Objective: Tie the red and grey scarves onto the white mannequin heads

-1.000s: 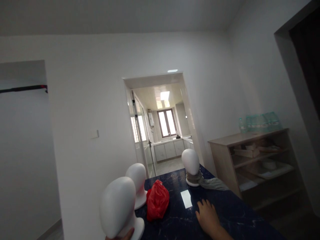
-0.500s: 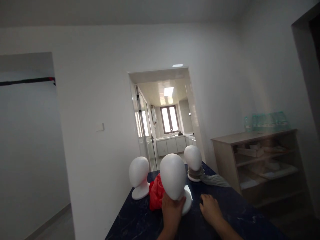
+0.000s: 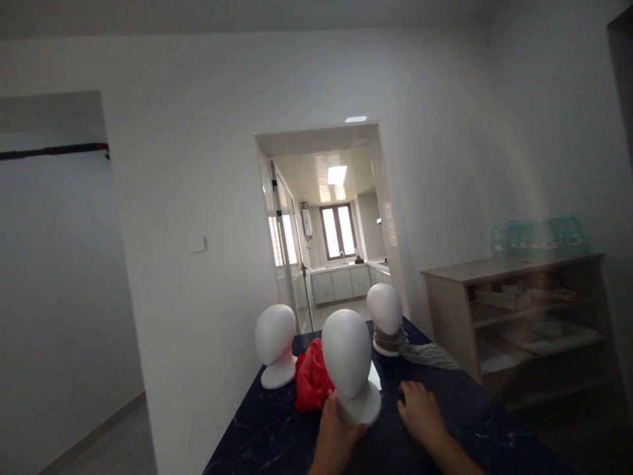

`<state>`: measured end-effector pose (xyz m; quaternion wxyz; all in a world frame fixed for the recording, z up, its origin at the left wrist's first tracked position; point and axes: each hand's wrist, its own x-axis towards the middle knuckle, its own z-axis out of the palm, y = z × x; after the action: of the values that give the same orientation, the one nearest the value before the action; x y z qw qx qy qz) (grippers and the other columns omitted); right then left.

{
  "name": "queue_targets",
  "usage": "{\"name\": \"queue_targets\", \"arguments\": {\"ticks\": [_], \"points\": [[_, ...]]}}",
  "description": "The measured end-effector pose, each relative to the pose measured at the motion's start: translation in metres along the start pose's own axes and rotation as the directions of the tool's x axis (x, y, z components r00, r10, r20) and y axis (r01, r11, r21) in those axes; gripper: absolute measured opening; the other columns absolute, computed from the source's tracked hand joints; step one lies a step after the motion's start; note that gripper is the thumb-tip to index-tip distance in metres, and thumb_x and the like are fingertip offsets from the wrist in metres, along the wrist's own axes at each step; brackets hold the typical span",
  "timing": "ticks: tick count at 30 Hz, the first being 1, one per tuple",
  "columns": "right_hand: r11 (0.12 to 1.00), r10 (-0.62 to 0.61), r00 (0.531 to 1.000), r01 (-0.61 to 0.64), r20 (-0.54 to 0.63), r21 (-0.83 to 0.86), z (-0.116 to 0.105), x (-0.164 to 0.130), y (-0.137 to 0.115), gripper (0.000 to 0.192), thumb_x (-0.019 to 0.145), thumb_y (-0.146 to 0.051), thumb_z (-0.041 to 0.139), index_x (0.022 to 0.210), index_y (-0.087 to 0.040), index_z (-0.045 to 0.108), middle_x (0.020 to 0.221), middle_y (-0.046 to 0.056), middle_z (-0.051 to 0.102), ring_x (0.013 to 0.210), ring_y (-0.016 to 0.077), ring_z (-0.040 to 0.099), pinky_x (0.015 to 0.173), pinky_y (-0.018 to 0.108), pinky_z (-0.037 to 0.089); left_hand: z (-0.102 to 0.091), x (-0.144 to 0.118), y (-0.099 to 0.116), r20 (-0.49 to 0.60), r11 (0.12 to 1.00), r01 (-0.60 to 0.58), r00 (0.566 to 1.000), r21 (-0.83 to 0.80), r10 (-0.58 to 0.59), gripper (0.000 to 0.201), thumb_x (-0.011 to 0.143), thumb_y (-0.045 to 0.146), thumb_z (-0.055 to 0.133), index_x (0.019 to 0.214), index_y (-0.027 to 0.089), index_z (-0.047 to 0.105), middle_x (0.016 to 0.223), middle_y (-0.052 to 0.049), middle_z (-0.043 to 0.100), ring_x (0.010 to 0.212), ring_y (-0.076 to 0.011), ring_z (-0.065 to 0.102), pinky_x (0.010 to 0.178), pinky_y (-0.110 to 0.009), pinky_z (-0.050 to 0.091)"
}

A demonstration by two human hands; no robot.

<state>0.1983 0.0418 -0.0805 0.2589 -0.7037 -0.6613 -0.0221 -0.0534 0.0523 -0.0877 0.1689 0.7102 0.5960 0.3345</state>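
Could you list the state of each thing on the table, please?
Nearest mannequin head: upright, left hand gripping its base.
Left mannequin head: upright, bare.
Far mannequin head: upright, grey scarf wrapped round its neck.
Red cloth: crumpled.
Right hand: flat on table.

This is a home, in a plain room beside the kitchen. White walls [image 3: 198,165] carry a light switch [image 3: 199,245], and a doorway [image 3: 321,224] opens onto a tiled kitchen with white cabinets [image 3: 341,284], a sink, a window [image 3: 338,231] and a wall-mounted water heater [image 3: 307,222]. A wooden shelf [image 3: 519,316] holding household odds and ends stands beside a dark marble-patterned table [image 3: 475,422].
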Motion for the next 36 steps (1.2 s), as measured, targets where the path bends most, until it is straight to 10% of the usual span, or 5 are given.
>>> {"name": "queue_targets", "arguments": {"ticks": [6,13,22,29,36], "points": [[1.000,0.003,1.000,-0.003,-0.015,-0.019,-0.004,0.000,-0.003,0.022,0.092,-0.020,0.056,0.108,-0.020,0.071,0.115,0.012,0.075,0.113,0.0296,0.065,0.092,0.040,0.043,-0.046,-0.009,-0.028,-0.044,0.995,-0.021,0.999,0.094,0.025,0.057,0.085,0.015,0.055,0.142,0.013,0.059,0.146,-0.016,0.063,0.136,-0.0250,0.061,0.117,-0.030,0.044],[0.997,0.009,0.999,-0.012,-0.034,-0.079,0.002,0.004,-0.002,0.021,0.093,-0.021,0.055,0.106,-0.021,0.072,0.114,0.012,0.074,0.112,0.0315,0.064,0.090,0.042,0.043,-0.091,0.020,-0.022,-0.017,0.900,-0.014,1.000,0.435,0.024,0.044,0.088,0.009,0.054,0.127,0.024,0.069,0.160,-0.010,0.051,0.129,-0.0257,0.064,0.100,-0.032,0.051],[0.997,-0.013,1.000,0.011,-0.025,-0.079,0.007,0.004,0.002,0.022,0.095,-0.020,0.053,0.108,-0.020,0.071,0.116,0.013,0.074,0.113,0.0312,0.065,0.090,0.041,0.043,-0.171,0.068,0.003,-0.251,0.958,0.177,0.939,-0.226,-0.233,0.034,0.100,0.033,0.049,0.125,0.018,0.066,0.095,-0.012,0.079,0.078,-0.0246,0.075,0.071,-0.031,0.054],[0.998,-0.007,1.000,0.005,-0.024,-0.059,0.002,0.001,-0.001,0.023,0.095,-0.021,0.053,0.108,-0.019,0.071,0.115,0.013,0.074,0.113,0.0309,0.065,0.091,0.041,0.043,-0.236,0.111,0.066,-0.341,0.828,-0.065,0.927,-0.557,-0.157,0.057,0.081,0.068,0.072,0.101,0.015,0.070,0.058,0.005,0.059,0.048,-0.0105,0.051,0.052,-0.022,0.039],[0.997,-0.036,0.996,0.031,-0.081,-0.072,0.003,-0.001,0.000,0.024,0.094,-0.020,0.054,0.111,-0.019,0.072,0.115,0.013,0.075,0.112,0.0311,0.066,0.091,0.041,0.042,-0.305,0.100,0.125,-0.370,0.662,-0.234,0.927,-0.712,-0.070,0.068,0.062,0.070,0.086,0.097,0.012,0.073,0.063,0.004,0.065,0.050,-0.0075,0.047,0.053,-0.021,0.035]]}}
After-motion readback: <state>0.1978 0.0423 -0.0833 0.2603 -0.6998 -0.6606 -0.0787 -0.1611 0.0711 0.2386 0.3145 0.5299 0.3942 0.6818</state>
